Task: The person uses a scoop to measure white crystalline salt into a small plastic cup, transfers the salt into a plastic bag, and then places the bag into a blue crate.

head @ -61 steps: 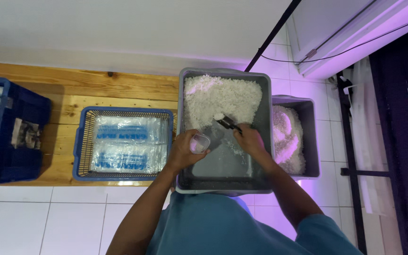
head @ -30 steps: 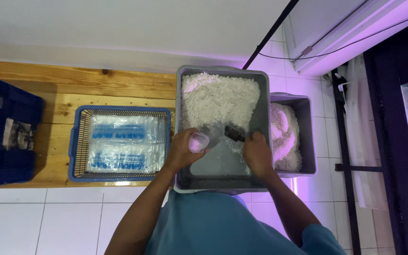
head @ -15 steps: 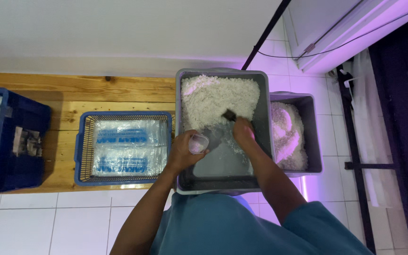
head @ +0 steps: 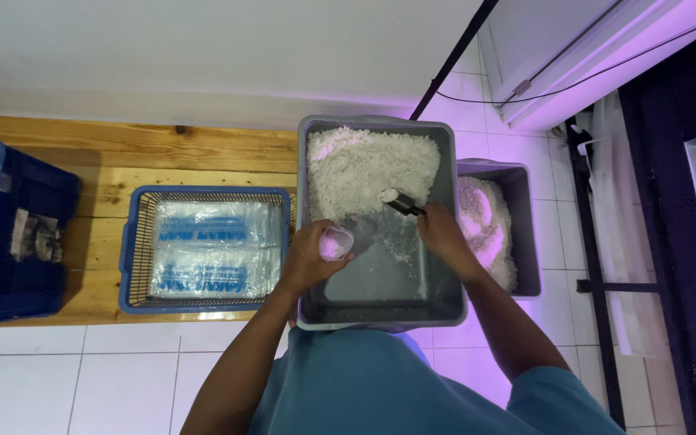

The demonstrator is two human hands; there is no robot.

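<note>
Two hands over the grey tub (head: 445, 294): the right hand (head: 438, 234) is closed round the handle of a small dark scoop (head: 400, 201), its bowl loaded with white grains and held just above the heap of white granules (head: 368, 169) filling the tub's far half. Left hand (head: 309, 256) wraps around a small clear container (head: 336, 242), tilted open-side up over the tub's bare near floor, close to the left wall. Just right of the tub sits a second grey bin (head: 525, 234) with white material. Left, on the wooden tabletop (head: 122, 153), a blue basket (head: 134, 266) carries clear packets with blue print; further left, a dark blue crate (head: 34, 282).
</note>
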